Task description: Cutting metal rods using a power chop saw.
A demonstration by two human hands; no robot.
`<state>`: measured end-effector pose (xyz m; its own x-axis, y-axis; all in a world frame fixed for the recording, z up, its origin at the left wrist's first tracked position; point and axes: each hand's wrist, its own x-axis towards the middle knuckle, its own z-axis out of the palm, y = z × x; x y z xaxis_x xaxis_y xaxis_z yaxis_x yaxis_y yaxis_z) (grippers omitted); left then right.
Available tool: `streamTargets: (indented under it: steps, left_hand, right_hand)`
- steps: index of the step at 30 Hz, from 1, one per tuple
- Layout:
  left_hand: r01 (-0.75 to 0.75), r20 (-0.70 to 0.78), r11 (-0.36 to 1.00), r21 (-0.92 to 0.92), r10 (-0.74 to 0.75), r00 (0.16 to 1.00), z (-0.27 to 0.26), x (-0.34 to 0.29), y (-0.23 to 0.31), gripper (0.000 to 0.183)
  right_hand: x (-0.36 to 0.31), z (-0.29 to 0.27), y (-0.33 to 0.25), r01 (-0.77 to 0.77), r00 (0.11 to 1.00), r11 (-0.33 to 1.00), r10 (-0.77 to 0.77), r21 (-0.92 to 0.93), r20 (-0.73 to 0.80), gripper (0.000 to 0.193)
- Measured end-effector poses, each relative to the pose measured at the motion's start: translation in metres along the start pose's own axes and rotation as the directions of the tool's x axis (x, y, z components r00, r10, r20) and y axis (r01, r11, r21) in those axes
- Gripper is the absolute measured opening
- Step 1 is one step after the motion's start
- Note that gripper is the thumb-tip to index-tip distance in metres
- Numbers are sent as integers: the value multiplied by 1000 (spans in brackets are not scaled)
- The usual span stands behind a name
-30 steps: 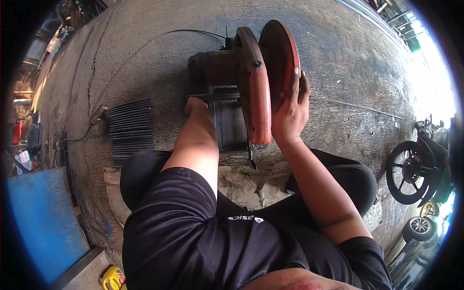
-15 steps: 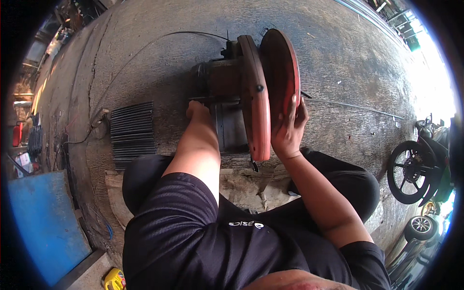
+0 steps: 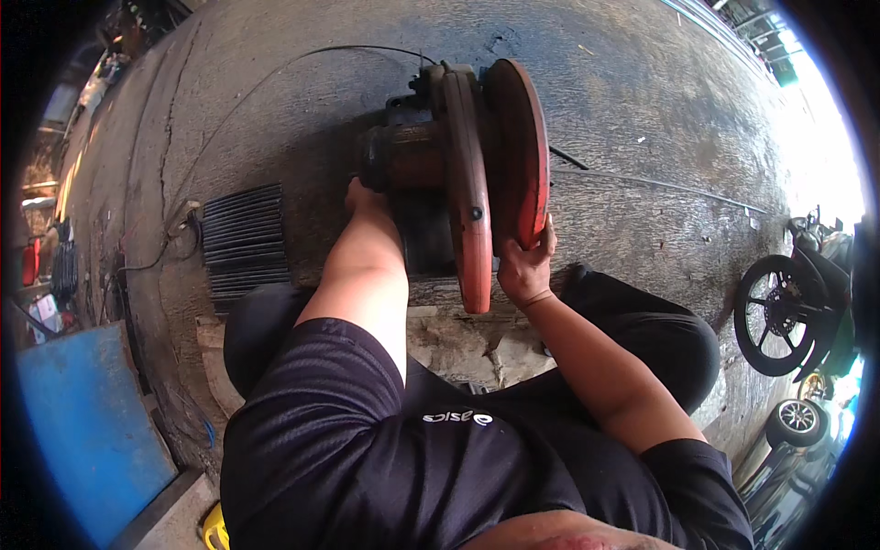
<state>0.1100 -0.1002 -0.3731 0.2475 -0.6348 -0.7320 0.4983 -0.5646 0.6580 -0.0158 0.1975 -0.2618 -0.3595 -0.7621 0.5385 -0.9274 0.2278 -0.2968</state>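
Between my knees stands a chop saw with a long red handle housing and a dark motor on its left. My right hand is closed on the lower rim of the round red guard, its fingers on the outer side. My left hand reaches under the motor; it looks curled, but its fingers and anything in them are mostly hidden. A dark rod sticks out past the guard on the right. Left of my left forearm lies a neat row of short dark rods.
A cable curves from the saw across the rough floor to the left. A long thin rod lies to the right. A blue panel stands at lower left, and a motorcycle at far right. Worn boarding lies before me.
The red guard and handle have shifted slightly left and nearer in the picture. My right hand has moved with the guard's rim. More of the dark rod shows on the right.
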Motion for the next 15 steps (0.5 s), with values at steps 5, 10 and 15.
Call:
streamTargets:
  steps: [5,10,15]
  left_hand:
    - [-115,192,968,224,72,979,-14,5,4,39]
    - [-39,118,929,368,-5,993,-10,1,7,36]
    - [-58,178,952,302,3,984,-11,9,0,35]
  right_hand:
    - [-8,2,0,-17,995,999,20,-29,101,28]
    - [-9,4,-2,-27,996,998,32,-53,88,25]
    - [-9,3,0,-16,996,1000,18,-24,84,26]
